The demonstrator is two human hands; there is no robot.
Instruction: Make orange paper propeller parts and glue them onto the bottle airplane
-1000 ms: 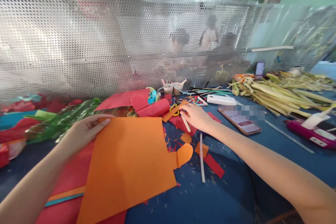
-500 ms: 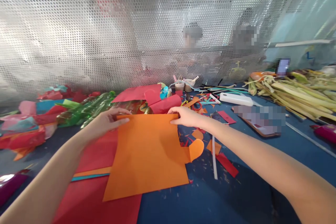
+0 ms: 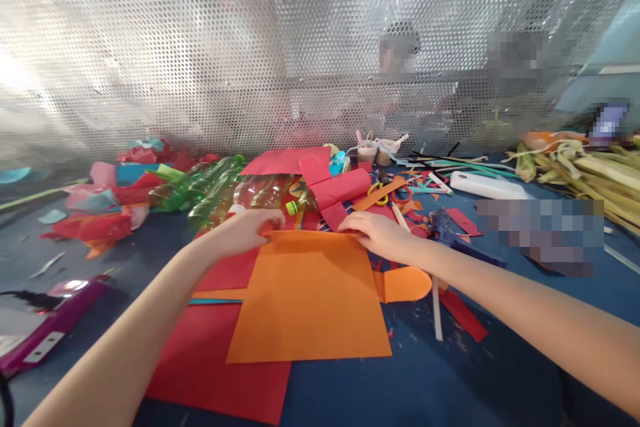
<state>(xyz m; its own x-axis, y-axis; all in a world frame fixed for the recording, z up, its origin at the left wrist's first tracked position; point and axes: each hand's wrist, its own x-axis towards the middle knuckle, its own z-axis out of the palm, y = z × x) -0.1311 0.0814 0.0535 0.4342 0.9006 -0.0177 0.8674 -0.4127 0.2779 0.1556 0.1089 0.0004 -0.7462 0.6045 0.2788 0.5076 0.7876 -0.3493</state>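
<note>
A sheet of orange paper is spread in front of me, its far edge turned over in a narrow strip. My left hand pinches the far left corner, fingers closed on it. At the far right corner, my right hand grips the same edge, its fingertips partly hidden. Beneath the sheet and to its left are red paper sheets, with a thin blue edge showing between them. A rounded orange paper piece sticks out past the right side.
Green plastic bottles and crumpled coloured paper lie at the left. A purple power strip is nearer. Beyond the sheet is a red paper roll. A glue gun and corn husks are rightward. A perforated metal screen stands behind.
The view has tilted down and turned left, so things sit farther right in it. Both hands still hold the orange sheet's far edge, and the sheet now appears straighter.
</note>
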